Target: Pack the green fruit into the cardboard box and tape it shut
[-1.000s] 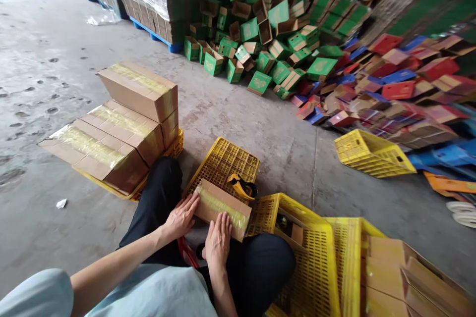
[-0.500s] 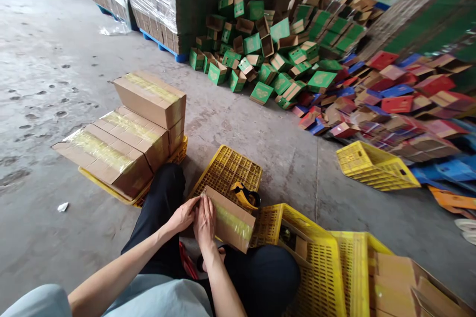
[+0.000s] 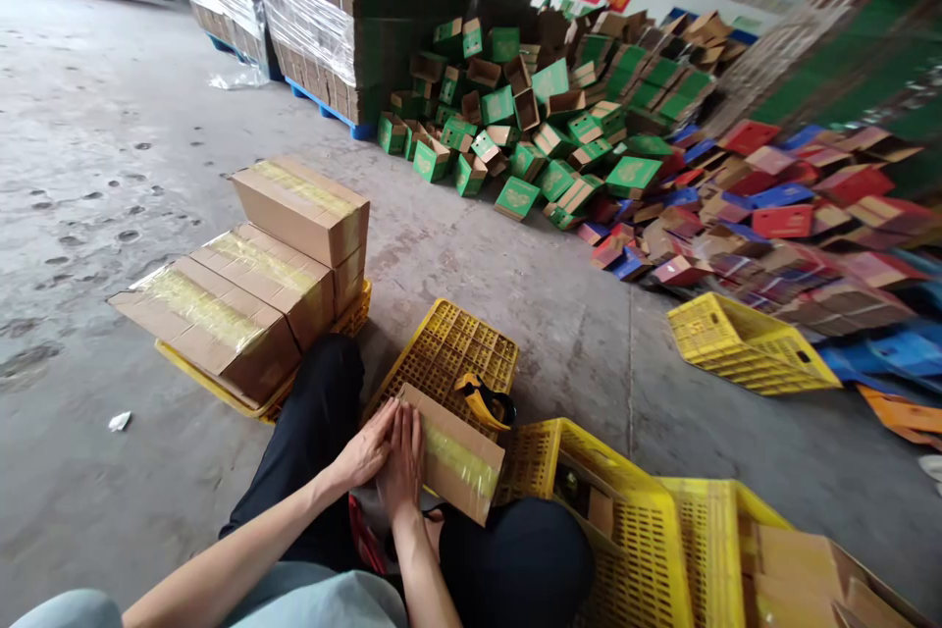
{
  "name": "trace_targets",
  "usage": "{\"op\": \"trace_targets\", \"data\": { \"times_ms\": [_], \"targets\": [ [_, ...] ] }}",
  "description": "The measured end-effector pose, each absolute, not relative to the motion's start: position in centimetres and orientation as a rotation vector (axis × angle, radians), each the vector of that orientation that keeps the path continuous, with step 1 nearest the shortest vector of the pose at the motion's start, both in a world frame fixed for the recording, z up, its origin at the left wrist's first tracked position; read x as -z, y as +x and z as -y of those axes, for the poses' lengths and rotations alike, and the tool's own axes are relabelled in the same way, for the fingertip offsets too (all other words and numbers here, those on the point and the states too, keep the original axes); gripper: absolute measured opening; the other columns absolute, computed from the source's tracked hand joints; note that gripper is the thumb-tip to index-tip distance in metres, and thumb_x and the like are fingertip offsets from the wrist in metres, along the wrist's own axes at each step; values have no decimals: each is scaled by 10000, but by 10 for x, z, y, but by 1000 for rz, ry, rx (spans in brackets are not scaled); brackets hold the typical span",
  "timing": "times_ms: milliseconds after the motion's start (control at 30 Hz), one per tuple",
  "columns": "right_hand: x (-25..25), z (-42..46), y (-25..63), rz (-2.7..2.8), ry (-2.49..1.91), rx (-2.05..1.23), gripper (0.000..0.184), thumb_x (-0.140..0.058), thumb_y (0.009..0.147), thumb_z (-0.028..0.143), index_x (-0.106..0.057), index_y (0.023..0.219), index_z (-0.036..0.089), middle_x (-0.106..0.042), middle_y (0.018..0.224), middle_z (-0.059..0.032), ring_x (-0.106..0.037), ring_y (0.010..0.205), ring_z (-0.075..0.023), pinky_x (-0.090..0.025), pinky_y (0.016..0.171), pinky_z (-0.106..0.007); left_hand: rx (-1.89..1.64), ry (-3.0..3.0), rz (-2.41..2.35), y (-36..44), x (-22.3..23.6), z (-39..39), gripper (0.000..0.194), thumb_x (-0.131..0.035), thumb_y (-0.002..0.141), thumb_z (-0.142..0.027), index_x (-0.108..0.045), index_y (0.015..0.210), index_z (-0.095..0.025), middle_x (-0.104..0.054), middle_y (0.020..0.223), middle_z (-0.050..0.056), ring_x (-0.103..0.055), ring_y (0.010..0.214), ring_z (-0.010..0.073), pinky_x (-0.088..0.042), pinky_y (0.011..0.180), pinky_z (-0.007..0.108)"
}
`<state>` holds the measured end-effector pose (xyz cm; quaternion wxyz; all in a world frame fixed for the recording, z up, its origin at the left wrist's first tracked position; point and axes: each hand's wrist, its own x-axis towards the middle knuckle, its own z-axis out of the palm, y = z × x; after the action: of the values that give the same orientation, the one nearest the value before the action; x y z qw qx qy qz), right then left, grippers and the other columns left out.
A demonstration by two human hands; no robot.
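Note:
A small brown cardboard box [image 3: 450,476] with yellowish tape along its top lies aslant between my knees, on an upturned yellow crate [image 3: 448,334]. My right hand [image 3: 402,459] rests flat on the box's left end, fingers stretched out side by side. Beside it, my left hand [image 3: 366,449] presses its extended fingers against the same end near the corner; its fingertips meet the right hand's. Neither hand is wrapped round anything. Behind the box, a yellow and black tape dispenser [image 3: 486,402] lies on the crate. The box's near left end is hidden by my hands.
At left, taped cardboard boxes [image 3: 269,260] are stacked on a yellow crate [image 3: 353,314]. Yellow crates [image 3: 640,549] with cardboard inside stand at my right. Another yellow crate [image 3: 743,343] sits farther off. Beyond are heaped green boxes [image 3: 515,198], red and blue boxes [image 3: 781,219], and wrapped pallets [image 3: 309,29].
The camera has tilted up slightly, so the scene sits lower. My left hand has flattened and slid closer along my right hand at the box's end. The box stays in place.

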<state>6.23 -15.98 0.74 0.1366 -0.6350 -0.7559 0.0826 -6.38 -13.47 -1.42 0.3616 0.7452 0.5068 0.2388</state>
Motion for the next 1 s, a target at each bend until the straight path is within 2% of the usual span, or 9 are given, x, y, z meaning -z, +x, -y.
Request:
{"op": "trace_targets", "data": {
  "times_ms": [100,200,367,533,633,767,867,1000],
  "targets": [
    [-4,162,66,2133,-1918,-230,647,-403,1006,177,-389,1652,213,-491,1639,-125,-436,1512,-328,-398,1199,-514,-644,1913,-1301,-52,8,137,673,-374,1077,-272,-181,1718,-209,-229,1748,67,-206,1624,247,-276,1324,484],
    [-5,160,75,2141,-1910,-242,613,-378,1032,228,-412,1642,282,-535,1607,-106,-494,1468,-315,-458,1137,-496,-560,1938,-1320,-43,2,138,648,-313,1138,-437,-145,1721,-209,-200,1752,92,-175,1628,269,-297,1308,501],
    [-1,163,90,2212,-1835,-242,589,-413,1032,293,-456,1619,262,-583,1566,-110,-490,1474,-308,-381,1213,-523,-491,2121,-1358,-40,3,147,760,-347,1104,-625,-88,1722,-266,-236,1747,106,-232,1617,310,-335,1278,534],
    [-1,171,107,2142,-1891,-184,587,-314,1054,269,-444,1625,228,-562,1585,-115,-488,1483,-280,-352,1239,-510,-484,2202,-1422,-39,8,149,771,-328,1101,-633,-22,1716,-282,-271,1736,125,-327,1591,311,-333,1272,546],
    [-5,185,139,2075,-1949,-162,578,-263,1098,391,-474,1609,222,-533,1605,-135,-480,1491,-304,-354,1229,-544,-485,2234,-1440,-36,10,149,783,-336,1096,-638,-18,1714,-277,-286,1731,139,-346,1584,316,-318,1271,562],
    [-9,209,187,1910,-2078,-122,659,-212,1109,533,-506,1588,189,-528,1599,-174,-478,1490,-346,-349,1211,-611,-437,2278,-1478,-33,11,154,753,-325,1089,-653,-121,1716,-288,-280,1737,128,-342,1584,332,-308,1260,608],
    [-7,221,207,1755,-2133,-78,724,-172,1103,577,-501,1585,149,-530,1587,-208,-460,1501,-369,-357,1197,-654,-432,2310,-1503,-32,10,156,740,-338,1089,-648,-189,1712,-278,-291,1736,123,-341,1584,338,-326,1256,594],
    [4,224,207,1563,-2070,-114,779,-195,1090,626,-522,1555,93,-490,1613,-225,-430,1525,-355,-404,1214,-546,-466,2332,-1541,-31,4,153,751,-370,1090,-632,-197,1715,-254,-333,1723,124,-364,1574,327,-351,1259,526]
  ]
}}
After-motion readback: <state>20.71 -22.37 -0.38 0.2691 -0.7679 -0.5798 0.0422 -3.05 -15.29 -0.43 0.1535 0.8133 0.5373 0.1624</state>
